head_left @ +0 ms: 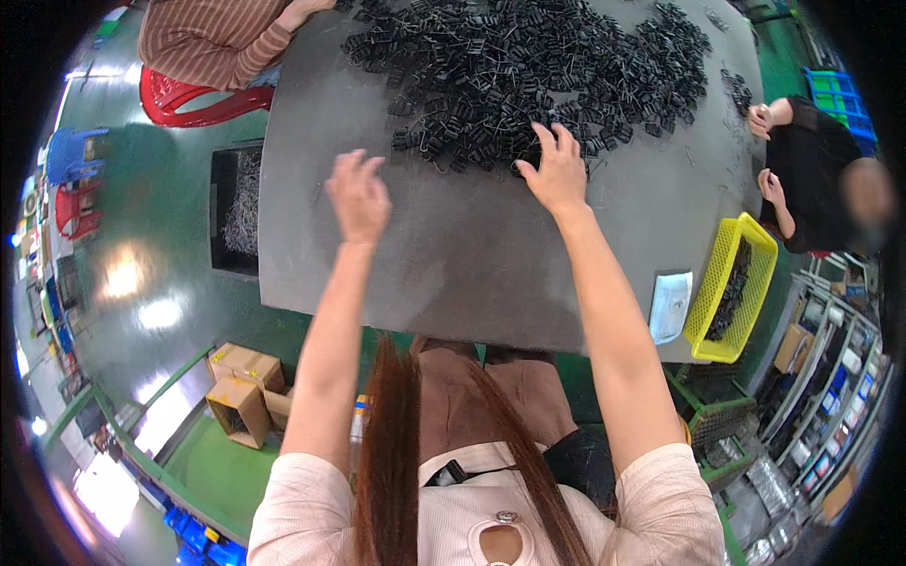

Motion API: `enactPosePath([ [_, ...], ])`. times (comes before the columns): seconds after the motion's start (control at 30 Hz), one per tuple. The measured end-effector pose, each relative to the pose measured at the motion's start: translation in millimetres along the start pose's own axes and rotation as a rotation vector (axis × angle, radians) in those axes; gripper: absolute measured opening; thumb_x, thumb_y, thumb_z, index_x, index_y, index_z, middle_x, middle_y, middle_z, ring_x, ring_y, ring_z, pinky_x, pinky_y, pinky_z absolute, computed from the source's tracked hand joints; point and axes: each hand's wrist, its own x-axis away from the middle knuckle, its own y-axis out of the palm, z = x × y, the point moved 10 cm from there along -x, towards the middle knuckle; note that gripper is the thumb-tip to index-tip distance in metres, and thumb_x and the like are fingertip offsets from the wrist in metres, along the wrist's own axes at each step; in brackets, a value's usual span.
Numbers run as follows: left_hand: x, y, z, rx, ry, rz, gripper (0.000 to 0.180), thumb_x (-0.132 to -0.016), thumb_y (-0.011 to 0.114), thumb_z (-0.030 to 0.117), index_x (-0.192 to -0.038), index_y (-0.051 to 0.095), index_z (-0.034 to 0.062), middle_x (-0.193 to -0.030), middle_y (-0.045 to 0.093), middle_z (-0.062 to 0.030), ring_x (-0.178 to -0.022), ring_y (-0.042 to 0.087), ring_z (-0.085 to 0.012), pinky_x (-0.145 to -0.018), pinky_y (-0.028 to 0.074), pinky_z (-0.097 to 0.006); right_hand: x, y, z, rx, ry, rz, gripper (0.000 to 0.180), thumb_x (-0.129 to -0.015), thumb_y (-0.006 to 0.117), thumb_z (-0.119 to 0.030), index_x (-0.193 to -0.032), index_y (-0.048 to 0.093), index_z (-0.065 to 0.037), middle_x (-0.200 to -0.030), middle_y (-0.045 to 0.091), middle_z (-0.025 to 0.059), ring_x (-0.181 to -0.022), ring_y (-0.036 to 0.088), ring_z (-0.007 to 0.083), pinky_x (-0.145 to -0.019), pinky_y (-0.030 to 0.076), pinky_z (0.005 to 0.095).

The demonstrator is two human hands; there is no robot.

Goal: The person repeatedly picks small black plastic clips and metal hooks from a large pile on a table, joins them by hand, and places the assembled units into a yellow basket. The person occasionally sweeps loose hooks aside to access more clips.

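Note:
A large heap of small black clips with thin wire handles, which look like binder clips (514,71), spreads over the far part of the grey table (444,245). At the near edge of that heap is my right hand (559,174), its thumb and fingers apart and the fingertips over the clips. I see nothing held in it. My left hand (360,203) is to the left, short of the heap and over bare tabletop. Its fingers are loosely bent and slightly blurred, with no object visible in them.
A yellow basket (700,332) holding black clips stands at the table's right edge, beside a pale blue packet (670,304). Left of the table, a black bin (223,257) holds thin silvery wire pieces. Two people sit at the far left and right. Cardboard boxes (247,363) lie lower left.

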Motion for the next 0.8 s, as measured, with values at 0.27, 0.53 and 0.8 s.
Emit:
enactPosePath([
  [0.27, 76, 66, 153, 0.247, -0.171, -0.116, 0.032, -0.077, 0.054, -0.002, -0.107, 0.06, 0.0081, -0.126, 0.049, -0.0123, -0.126, 0.038, -0.0337, -0.104, 0.03, -0.044, 51, 18, -1, 0.015, -0.453, -0.145, 0.046, -0.073, 0.068, -0.012, -0.115, 0.052, -0.021, -0.135, 0.038, 0.0119, -0.129, 0.033, 0.0324, -0.098, 0.037, 0.0491],
  [0.53, 59, 69, 178, 0.213, -0.205, -0.019, 0.03, -0.077, 0.057, -0.001, -0.105, 0.061, 0.0071, -0.116, 0.054, -0.0118, -0.111, 0.047, -0.0308, -0.096, 0.038, -0.04, 50, -33, 81, -0.362, -0.223, -0.07, 0.016, -0.072, 0.061, -0.005, -0.087, 0.057, -0.011, -0.117, 0.052, 0.0075, -0.112, 0.051, 0.0273, -0.085, 0.047, 0.0392],
  [0.8, -8, 82, 186, 0.34, -0.297, 0.031, 0.027, -0.077, 0.056, 0.0, -0.103, 0.06, 0.007, -0.1, 0.057, -0.0097, -0.093, 0.054, -0.0266, -0.083, 0.044, -0.036, -7, -46, 60, -0.316, -0.187, 0.161, 0.018, -0.071, 0.063, -0.011, -0.088, 0.059, -0.012, -0.099, 0.056, 0.0054, -0.095, 0.054, 0.0264, -0.08, 0.044, 0.0414],
])
